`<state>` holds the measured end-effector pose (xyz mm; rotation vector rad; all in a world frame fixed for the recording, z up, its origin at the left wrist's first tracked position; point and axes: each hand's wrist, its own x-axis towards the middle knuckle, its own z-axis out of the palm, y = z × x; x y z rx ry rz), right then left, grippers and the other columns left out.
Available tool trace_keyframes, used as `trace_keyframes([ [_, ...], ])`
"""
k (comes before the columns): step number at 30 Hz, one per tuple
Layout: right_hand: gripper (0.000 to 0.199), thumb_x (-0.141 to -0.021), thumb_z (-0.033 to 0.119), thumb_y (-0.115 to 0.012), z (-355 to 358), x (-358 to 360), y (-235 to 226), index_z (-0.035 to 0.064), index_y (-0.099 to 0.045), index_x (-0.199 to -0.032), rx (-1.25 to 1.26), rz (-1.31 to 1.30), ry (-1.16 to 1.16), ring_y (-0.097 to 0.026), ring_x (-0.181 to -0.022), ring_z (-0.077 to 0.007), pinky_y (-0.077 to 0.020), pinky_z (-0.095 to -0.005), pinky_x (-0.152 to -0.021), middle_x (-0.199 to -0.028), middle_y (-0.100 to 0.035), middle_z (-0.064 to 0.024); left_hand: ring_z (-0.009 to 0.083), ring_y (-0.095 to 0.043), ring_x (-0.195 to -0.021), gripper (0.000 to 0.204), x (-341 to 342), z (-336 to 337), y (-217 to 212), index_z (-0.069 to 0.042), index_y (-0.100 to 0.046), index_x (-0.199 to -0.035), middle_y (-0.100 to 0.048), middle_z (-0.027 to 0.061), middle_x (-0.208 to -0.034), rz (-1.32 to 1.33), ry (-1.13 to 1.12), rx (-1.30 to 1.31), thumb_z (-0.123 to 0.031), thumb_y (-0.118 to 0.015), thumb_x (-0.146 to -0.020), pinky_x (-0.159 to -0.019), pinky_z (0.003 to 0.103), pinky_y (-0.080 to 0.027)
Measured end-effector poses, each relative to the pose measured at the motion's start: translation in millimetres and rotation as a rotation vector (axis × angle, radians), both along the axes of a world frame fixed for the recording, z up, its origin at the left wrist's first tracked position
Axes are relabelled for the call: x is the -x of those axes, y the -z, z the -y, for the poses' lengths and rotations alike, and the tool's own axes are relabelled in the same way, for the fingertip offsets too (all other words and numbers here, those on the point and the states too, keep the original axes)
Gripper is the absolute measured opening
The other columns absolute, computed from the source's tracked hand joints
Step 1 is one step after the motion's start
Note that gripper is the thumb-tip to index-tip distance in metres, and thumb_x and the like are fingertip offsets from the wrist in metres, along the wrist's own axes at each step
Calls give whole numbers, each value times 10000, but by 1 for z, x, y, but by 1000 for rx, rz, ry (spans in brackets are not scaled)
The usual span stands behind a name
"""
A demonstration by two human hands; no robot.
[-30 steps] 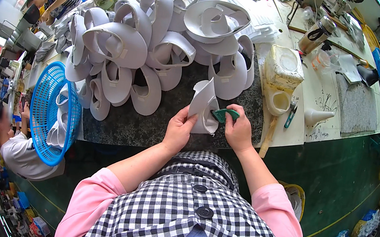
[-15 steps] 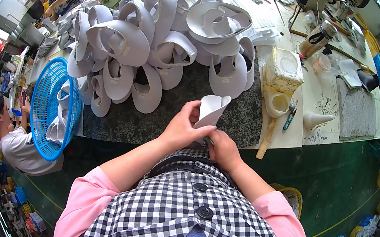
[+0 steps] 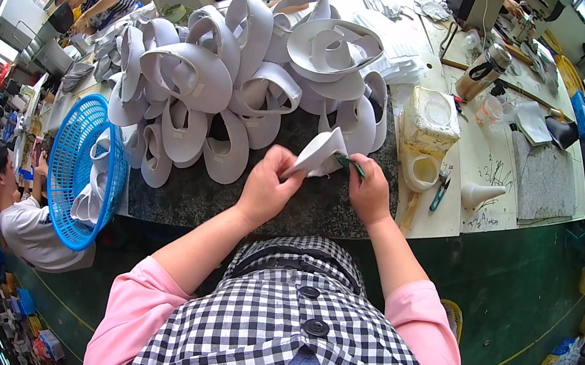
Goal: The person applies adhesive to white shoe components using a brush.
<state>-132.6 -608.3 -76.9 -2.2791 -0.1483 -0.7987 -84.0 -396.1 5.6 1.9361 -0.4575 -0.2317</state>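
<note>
My left hand (image 3: 270,185) grips a small white shoe upper (image 3: 317,152), tilted up and curled over. In my right hand (image 3: 369,191) is a slim green-handled tool (image 3: 351,164). Its tip reaches to the right side of the upper, and its working end is too small to make out. Both hands are above the near part of a dark speckled slab (image 3: 244,209). Behind them stands a large heap of white shoe uppers (image 3: 187,76), with rounded fronts and U-shaped openings, stacked over one another.
A blue plastic basket (image 3: 61,207) with white uppers stands at the left, near a seated person. To the right are a yellowed block (image 3: 430,119), a glue pot (image 3: 420,170), a green cutter (image 3: 440,194), a white cone (image 3: 481,195) and a steel flask (image 3: 484,71).
My hands have moved forward, away from my body. My right hand has shifted right, bringing the green tool into fuller view. The upper in my left hand now tilts further over.
</note>
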Motion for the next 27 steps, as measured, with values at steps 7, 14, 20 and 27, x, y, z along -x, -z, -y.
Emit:
trace_keyframes([
  [7,239,-873,79,-570,-31,8,15,50,-483,-1094,-431,-324,157,-618,-826,-415,-490,-441,-727,-905,-616,-215,103,-547,-852,194,34,-41,84,-23,-503,-1005,-587,36,-913,-370,-175,104,-89,-637,-881,-776,261,-446],
  [14,235,-868,88,-577,-53,16,16,56,-503,-1089,-543,-449,79,-632,-853,-404,-493,-434,-742,-891,-630,-214,130,-545,-945,256,41,-42,91,-20,-513,-1050,-581,57,-1010,-521,-279,211,-57,-637,-828,-864,264,-418],
  [20,225,-871,78,-594,-57,11,4,44,-524,-1083,-546,-456,51,-651,-768,-300,-497,-358,-692,-831,-632,-163,134,-541,-938,268,38,-45,92,-19,-515,-1038,-581,54,-993,-543,-287,166,-67,-642,-807,-859,269,-412],
  [27,234,-849,77,-604,-53,3,5,37,-525,-1065,-615,-577,-49,-637,-839,-386,-490,-417,-760,-931,-630,-203,131,-556,-887,250,34,-48,95,-32,-510,-1013,-586,50,-959,-571,-322,221,-65,-635,-798,-808,277,-448],
])
